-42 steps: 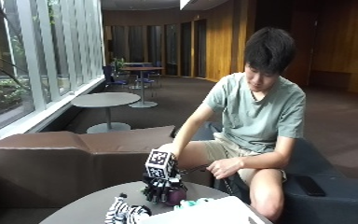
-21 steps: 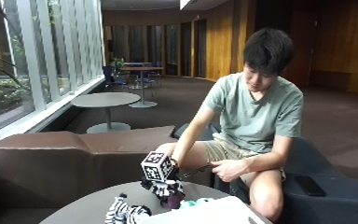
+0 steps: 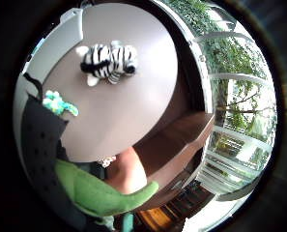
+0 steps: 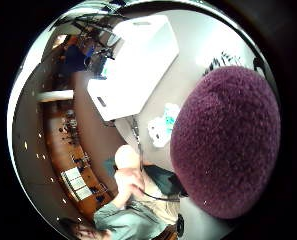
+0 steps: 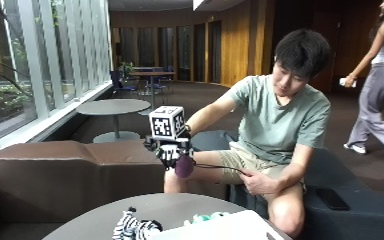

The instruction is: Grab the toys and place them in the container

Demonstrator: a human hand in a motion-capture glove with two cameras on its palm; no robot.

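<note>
**Purple plush is up in the air, zebra and the teal one waiting**

In the outside view, middle of the frame, the gloved right hand (image 5: 170, 150) has its fingers (image 5: 167, 154) curled round a purple plush toy (image 5: 184, 166), which hangs below the hand, well above the counter (image 5: 179, 207). The thumb-side palm view is mostly filled with that fuzzy purple surface (image 4: 225, 142), so it's right against the palm.

My guess is it handles easy: soft, light, squashy, not slippery thanks to the fuzz, nothing to break. Grab it anywhere round the body and it'll give under the fingers.

Still on the counter at the bottom of the outside view: a striped zebra plush (image 5: 134, 230) lower left, and a small teal toy (image 5: 205, 218) just beside the white container (image 5: 225, 227). The zebra probably goes best by the torso, not by its legs, which look floppy. The teal one looks small and lumpy, so more of a pinch.
</note>
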